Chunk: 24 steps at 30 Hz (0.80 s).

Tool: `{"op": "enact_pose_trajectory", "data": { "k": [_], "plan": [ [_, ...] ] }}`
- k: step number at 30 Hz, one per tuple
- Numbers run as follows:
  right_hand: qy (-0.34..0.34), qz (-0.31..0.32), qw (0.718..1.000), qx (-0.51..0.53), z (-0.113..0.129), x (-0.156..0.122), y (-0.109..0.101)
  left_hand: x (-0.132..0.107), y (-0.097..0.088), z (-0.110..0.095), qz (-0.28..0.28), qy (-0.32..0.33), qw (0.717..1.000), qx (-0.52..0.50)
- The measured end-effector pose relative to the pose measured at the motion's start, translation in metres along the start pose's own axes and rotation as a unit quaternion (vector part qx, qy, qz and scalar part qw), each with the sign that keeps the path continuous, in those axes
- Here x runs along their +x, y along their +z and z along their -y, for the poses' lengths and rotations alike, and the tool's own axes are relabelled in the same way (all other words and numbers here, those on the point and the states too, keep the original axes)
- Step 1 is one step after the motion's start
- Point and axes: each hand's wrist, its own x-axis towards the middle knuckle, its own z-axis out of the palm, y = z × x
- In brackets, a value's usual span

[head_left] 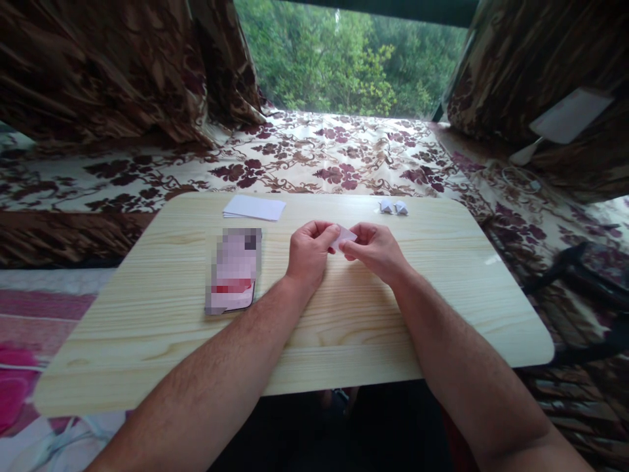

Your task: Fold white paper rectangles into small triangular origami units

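Note:
Between my two hands is a small folded piece of white paper (345, 236), held above the middle of the table. My left hand (312, 248) pinches its left side, thumb on top. On the right side, my right hand (372, 248) grips it between thumb and fingers. The fingers cover much of the paper, so its full shape is hidden. Two small folded paper shapes (394, 207) with raised points sit near the table's far edge, right of my hands. A short stack of white paper sheets (254, 208) lies at the far left.
A phone (233, 270), partly blurred out, lies on the wooden table (354, 328) left of my hands. Beyond the table is a ledge with floral cloth (334, 154) under a window. A white lamp (570, 118) stands at the right, near a dark chair (580, 282).

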Motion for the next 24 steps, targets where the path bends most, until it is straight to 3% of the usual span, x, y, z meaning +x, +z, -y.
{"op": "enact_pose_trajectory", "data": {
  "k": [4,17,24],
  "plan": [
    [-0.006,-0.009,1.0,0.013,0.0016,-0.0001,0.0,0.0005,0.0,-0.0022,-0.01,-0.011,1.0,-0.01],
    [-0.048,-0.038,0.997,-0.037,-0.0004,-0.0005,0.0,-0.0054,0.0006,-0.0019,0.05,0.008,0.999,0.016],
    [-0.027,-0.042,0.999,-0.006,-0.0004,-0.0003,0.0002,-0.0057,0.0011,-0.003,0.059,0.002,0.998,0.036]
  ]
}}
